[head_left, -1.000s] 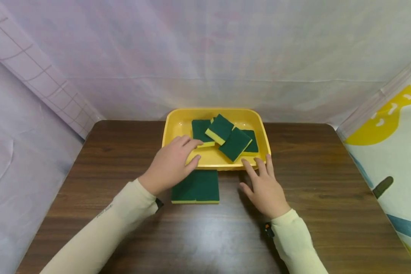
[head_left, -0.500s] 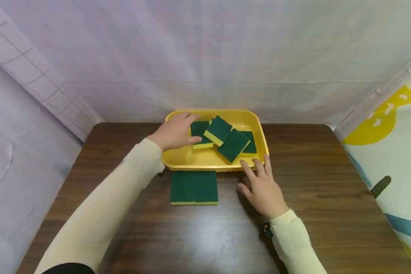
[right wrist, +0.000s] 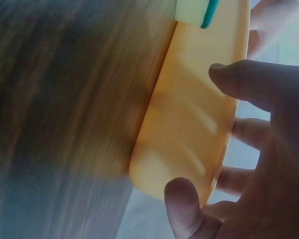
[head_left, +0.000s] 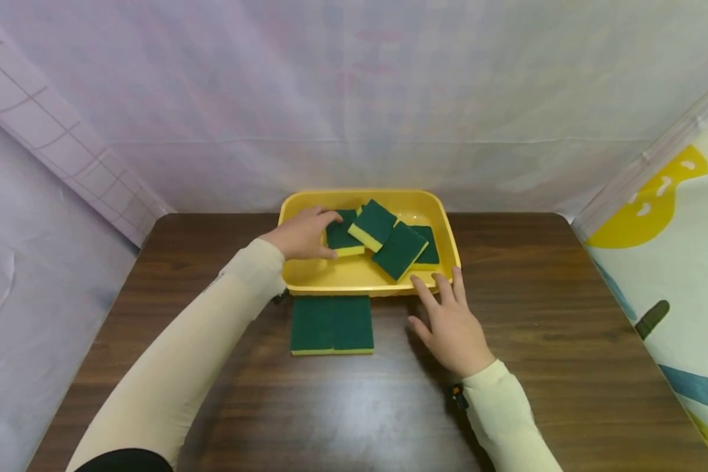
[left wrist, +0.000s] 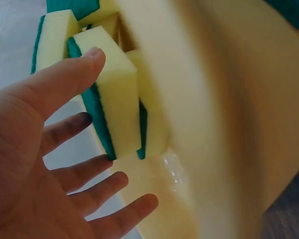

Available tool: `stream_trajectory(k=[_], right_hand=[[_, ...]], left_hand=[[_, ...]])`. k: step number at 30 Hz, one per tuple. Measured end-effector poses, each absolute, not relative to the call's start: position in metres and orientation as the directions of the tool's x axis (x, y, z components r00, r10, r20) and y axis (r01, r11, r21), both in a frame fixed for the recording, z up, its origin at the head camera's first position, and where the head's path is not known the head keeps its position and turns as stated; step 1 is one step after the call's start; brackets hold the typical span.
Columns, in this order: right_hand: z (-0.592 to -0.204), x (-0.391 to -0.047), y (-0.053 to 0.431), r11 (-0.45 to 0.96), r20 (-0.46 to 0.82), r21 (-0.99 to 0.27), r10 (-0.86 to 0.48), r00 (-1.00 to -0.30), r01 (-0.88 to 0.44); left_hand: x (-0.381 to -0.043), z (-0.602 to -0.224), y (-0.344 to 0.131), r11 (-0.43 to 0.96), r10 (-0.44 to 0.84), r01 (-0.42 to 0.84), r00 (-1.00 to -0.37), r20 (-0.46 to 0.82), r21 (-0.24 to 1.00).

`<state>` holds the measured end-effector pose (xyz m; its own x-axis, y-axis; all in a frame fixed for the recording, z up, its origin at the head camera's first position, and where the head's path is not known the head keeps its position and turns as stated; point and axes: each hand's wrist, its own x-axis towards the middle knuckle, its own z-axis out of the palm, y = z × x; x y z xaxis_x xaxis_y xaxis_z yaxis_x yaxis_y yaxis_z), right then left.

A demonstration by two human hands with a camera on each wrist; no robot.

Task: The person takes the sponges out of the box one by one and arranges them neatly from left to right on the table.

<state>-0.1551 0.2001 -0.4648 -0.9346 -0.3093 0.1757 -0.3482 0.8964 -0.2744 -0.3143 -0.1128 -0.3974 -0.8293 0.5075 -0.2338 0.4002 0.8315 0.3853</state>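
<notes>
A yellow plastic tray (head_left: 330, 289) holds several green-and-yellow scouring sponges. My left hand (head_left: 302, 235) reaches over its left side, close beside the leftmost sponge (head_left: 341, 235). In the left wrist view the fingers (left wrist: 82, 172) are spread, and the thumb overlaps the yellow side of a sponge (left wrist: 120, 94). Two more sponges lie in a loose pile, a tilted sponge (head_left: 373, 223) and another set diagonally (head_left: 400, 250); a further sponge (head_left: 427, 246) is partly hidden on the right. My right hand (head_left: 453, 331) has its spread fingertips at the tray's front right rim, holding no sponge.
Two sponges (head_left: 332, 324) lie side by side, green face up, on the dark wooden table (head_left: 354, 406) right in front of the tray. A pale cloth curtain (head_left: 354, 98) hangs behind the table's back edge, and printed cloth hangs on the right.
My left hand has moved from the tray's front left edge inward and back to the leftmost sponge, then slightly lower. The right hand stays at the rim, and the sponges keep their places.
</notes>
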Motion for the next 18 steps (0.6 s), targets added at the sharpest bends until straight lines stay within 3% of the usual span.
stream_trajectory(k=[10, 18], right_hand=[[-0.4658, -0.1548, 0.2003, 0.894, 0.176, -0.279, -0.311, -0.934, -0.350], [-0.4661, -0.1555, 0.1997, 0.891, 0.181, -0.282, -0.314, -0.932, -0.355]], left_hand=[[-0.3113, -0.4027, -0.1121, 0.829, 0.482, 0.362, -0.849, -0.216, 0.426], [-0.3055, -0.3988, -0.1157, 0.824, 0.451, 0.357, -0.883, -0.129, 0.439]])
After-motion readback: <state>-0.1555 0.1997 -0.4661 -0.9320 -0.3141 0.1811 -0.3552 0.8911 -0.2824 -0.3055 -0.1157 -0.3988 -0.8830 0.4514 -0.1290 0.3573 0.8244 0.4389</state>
